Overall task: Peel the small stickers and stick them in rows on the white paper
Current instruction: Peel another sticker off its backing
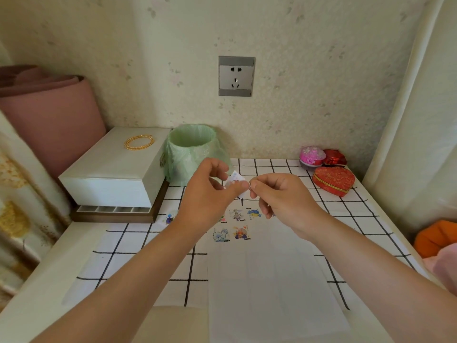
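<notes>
Both hands are raised above the far end of the white paper [272, 280], which lies lengthwise on a black-and-white checked cloth [138, 243] covering the tabletop [44, 288]; the left hand [210, 194] pinches a small sticker piece [236, 180] between thumb and forefinger, its other fingers loosely curled; the right hand [279, 196] meets it from the right, its thumb and forefinger closed together on the piece's right edge; whether the sticker is already parted from its backing cannot be told.

Below the hands, stuck stickers sit in two short rows at the paper's far end: a pale figure [237, 215] and a blue fish [254, 213] in the far row, a blue creature [220, 235] and an orange one [241, 233] in the near row; another is partly hidden behind the left wrist; a loose purple sticker [170, 218] lies on the cloth to the left, apart from the paper.

Far left stands a white box [116, 167] carrying a gold chain [139, 141]; just beside it is a bin lined with a green bag [195, 149]; far right lie a red heart-shaped box [333, 180] and a pink ball [312, 156].
</notes>
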A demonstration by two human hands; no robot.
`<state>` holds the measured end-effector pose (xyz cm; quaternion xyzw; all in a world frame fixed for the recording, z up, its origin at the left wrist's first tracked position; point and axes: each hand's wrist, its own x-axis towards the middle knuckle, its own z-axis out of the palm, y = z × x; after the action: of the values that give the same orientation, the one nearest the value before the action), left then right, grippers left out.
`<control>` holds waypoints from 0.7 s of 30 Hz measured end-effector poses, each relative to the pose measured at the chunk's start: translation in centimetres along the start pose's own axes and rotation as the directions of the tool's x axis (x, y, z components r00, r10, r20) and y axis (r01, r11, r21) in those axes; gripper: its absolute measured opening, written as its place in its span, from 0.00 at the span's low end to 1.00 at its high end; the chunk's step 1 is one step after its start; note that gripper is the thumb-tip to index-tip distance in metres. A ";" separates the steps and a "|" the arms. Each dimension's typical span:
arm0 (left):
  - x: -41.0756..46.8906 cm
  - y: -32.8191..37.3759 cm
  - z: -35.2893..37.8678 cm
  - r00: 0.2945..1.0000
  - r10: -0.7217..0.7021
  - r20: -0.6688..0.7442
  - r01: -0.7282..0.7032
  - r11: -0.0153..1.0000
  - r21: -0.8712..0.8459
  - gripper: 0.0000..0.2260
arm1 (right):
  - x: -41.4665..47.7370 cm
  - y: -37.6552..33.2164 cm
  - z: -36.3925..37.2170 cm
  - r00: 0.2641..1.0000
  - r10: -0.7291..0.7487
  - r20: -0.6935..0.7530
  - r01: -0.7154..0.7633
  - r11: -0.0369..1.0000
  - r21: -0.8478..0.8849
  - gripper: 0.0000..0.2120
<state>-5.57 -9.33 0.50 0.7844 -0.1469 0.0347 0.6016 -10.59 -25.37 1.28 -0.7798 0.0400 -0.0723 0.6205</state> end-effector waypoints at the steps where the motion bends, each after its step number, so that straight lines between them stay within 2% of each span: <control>1: 0.0 0.0 0.0 0.999 0.035 -0.004 -0.035 0.999 0.040 0.11 | 0.1 0.2 0.1 1.000 -0.011 -0.013 0.011 1.000 -0.024 0.10; 4: 0.1 -0.1 0.0 0.993 -0.018 0.119 0.017 1.000 0.009 0.03 | 0.3 0.6 0.4 0.996 -0.069 -0.058 0.060 0.987 -0.149 0.11; 7: 0.1 0.0 0.2 0.979 -0.099 0.177 0.110 0.992 -0.055 0.04 | 0.7 0.7 0.7 0.985 -0.154 -0.080 0.126 0.954 -0.273 0.13; 11: 0.1 0.2 0.0 0.976 -0.152 0.153 0.166 0.983 -0.082 0.05 | 1.2 0.8 1.0 0.975 -0.215 -0.053 0.181 0.913 -0.367 0.11; 15: 0.4 0.4 -0.5 0.973 -0.199 0.118 0.209 0.974 -0.083 0.04 | 1.5 1.0 1.5 0.972 -0.231 -0.042 0.197 0.899 -0.391 0.09; 21: 0.7 0.0 -1.8 0.964 -0.227 0.138 0.231 0.973 -0.015 0.04 | 2.0 1.6 2.6 0.967 -0.252 -0.030 0.214 0.874 -0.436 0.08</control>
<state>-4.67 -7.72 1.20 0.7871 -0.0963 -0.0906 0.6025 -8.11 -23.57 -0.67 -0.8924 -0.0126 -0.1694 0.4180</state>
